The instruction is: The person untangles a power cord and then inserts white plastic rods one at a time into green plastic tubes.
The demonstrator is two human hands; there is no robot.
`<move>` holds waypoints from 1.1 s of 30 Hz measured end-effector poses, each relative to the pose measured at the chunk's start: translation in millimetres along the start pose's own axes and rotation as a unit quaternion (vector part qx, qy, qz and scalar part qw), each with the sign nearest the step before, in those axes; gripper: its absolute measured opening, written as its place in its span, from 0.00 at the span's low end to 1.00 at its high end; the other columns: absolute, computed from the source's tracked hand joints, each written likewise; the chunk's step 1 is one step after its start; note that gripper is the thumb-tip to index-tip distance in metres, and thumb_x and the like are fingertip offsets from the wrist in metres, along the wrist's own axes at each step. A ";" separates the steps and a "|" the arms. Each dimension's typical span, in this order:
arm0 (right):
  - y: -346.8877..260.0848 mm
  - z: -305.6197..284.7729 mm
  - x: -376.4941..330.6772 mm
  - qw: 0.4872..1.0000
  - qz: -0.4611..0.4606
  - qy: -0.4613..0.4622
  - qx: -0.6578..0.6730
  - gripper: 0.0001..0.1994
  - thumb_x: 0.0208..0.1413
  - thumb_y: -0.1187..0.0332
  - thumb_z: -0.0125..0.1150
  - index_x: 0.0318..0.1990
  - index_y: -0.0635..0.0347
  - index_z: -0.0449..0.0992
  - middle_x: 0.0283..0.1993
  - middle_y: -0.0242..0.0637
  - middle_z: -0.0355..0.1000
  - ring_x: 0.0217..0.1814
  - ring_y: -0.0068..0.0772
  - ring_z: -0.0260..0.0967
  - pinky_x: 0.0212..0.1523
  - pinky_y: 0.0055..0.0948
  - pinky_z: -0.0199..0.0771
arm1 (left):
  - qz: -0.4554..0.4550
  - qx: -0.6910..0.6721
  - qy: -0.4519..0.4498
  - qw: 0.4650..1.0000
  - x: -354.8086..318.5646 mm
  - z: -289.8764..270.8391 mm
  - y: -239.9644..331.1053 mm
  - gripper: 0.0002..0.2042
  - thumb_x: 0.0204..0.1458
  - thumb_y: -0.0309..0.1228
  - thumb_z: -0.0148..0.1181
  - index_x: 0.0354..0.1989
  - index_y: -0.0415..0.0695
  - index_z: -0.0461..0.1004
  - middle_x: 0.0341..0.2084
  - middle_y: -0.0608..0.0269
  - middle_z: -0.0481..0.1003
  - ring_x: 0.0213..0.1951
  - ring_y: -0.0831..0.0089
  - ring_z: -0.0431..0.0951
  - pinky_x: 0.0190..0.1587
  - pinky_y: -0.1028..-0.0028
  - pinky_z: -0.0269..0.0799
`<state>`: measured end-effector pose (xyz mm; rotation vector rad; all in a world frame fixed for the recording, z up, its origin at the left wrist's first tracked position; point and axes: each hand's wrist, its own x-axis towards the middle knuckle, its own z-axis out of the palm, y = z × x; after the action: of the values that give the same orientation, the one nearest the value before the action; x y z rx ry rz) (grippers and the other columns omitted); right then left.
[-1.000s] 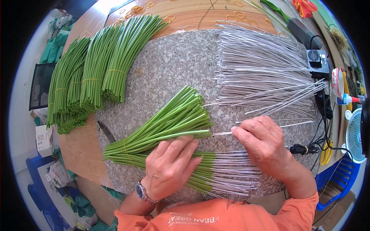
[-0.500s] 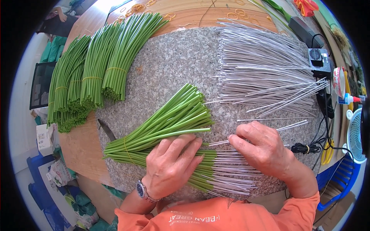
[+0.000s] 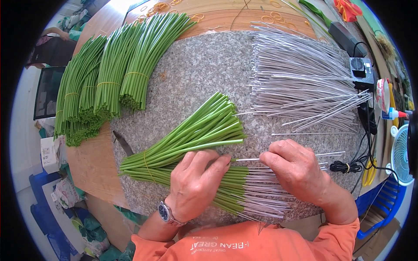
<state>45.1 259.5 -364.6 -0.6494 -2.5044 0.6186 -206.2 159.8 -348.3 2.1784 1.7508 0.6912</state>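
Observation:
A bundle of thin green tubes (image 3: 191,137), tied with a yellow rubber band, fans out on the grey stone slab. My left hand (image 3: 195,180), wearing a metal watch, lies over the bundle, thumb and fingers pinched on one green tube, most of which is hidden. In my right hand (image 3: 296,169) is a pale wire (image 3: 248,159), gripped near its middle; its left end meets the tip of that tube. Below my hands, many tubes in the bundle have pale wires (image 3: 263,191) sticking out of their ends. A large pile of loose wires (image 3: 300,74) lies beyond my right hand.
More banded green bundles (image 3: 106,78) lie at the far left. A dark blade-like strip (image 3: 123,143) rests by the near bundle. On the right are a coiled black cable (image 3: 345,166), a black boxy device (image 3: 362,71), yellow-handled scissors (image 3: 370,172) and a blue basket (image 3: 383,204). Rubber bands are scattered behind.
The two pale wires by my right hand now lie differently, with one lined up at the tube tip in my left fingers. The view has shifted slightly.

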 end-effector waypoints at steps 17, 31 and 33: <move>-26.9 14.5 15.6 0.995 -0.001 0.016 0.099 0.15 0.47 0.83 0.67 0.44 0.61 0.80 0.39 0.41 0.77 0.36 0.45 0.79 0.32 0.43 0.80 | 0.003 -0.096 0.004 0.995 -11.7 5.1 -12.8 0.12 0.52 0.24 0.75 0.46 0.45 0.86 0.40 0.60 0.82 0.40 0.58 0.84 0.42 0.61 0.82; -32.0 14.6 26.6 0.995 -0.068 0.074 0.020 0.10 0.50 0.72 0.67 0.41 0.61 0.81 0.40 0.37 0.74 0.41 0.38 0.79 0.38 0.33 0.78 | -0.003 -0.102 -0.017 0.995 -10.2 -6.1 -16.6 0.08 0.53 0.25 0.75 0.41 0.45 0.87 0.38 0.61 0.83 0.38 0.58 0.83 0.42 0.60 0.80; -29.2 -4.3 18.8 0.997 -0.048 0.061 -0.026 0.11 0.50 0.71 0.68 0.42 0.61 0.81 0.40 0.36 0.74 0.40 0.36 0.78 0.37 0.33 0.77 | 0.002 -0.102 -0.018 0.995 -7.5 -3.6 -14.1 0.07 0.53 0.25 0.76 0.40 0.45 0.87 0.38 0.62 0.83 0.38 0.58 0.83 0.41 0.61 0.80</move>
<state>23.4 248.1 -339.7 -0.5637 -2.4282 0.4644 -221.1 155.6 -353.5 2.0445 1.5843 0.7884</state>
